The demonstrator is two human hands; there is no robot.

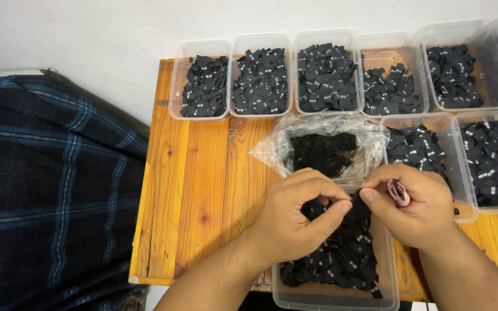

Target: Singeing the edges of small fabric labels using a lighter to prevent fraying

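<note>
At lower centre, the left hand and right hand meet thumb to thumb over a clear tub of small black labels. Both pinch one label between thumb and forefinger; the right also tucks a pink rubber band under its curled fingers. A plastic bag of labels lies just above. More tubs crowd the table's top edge and right side. Bare wooden table stays open at left, up to a plaid cloth.
</note>
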